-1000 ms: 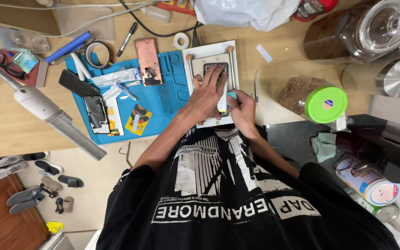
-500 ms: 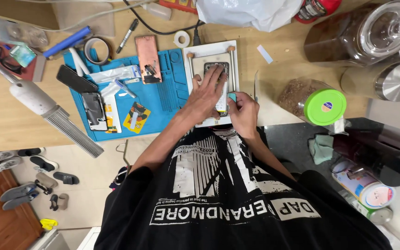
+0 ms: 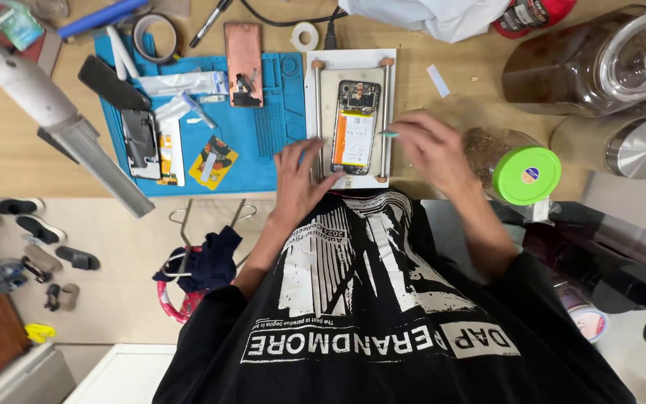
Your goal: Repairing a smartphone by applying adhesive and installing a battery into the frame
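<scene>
Now your left hand (image 3: pixel 298 178) rests open-fingered beside the opened phone (image 3: pixel 354 126) on its white plate (image 3: pixel 348 61); your right hand (image 3: pixel 431 146) pinches a teal-tipped tool (image 3: pixel 388 135).

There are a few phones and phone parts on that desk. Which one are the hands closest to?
The opened phone with the orange-and-white battery, lying on the white framed plate between both hands. The copper-coloured back cover and the dark phone piece lie farther away on the blue mat.
</scene>
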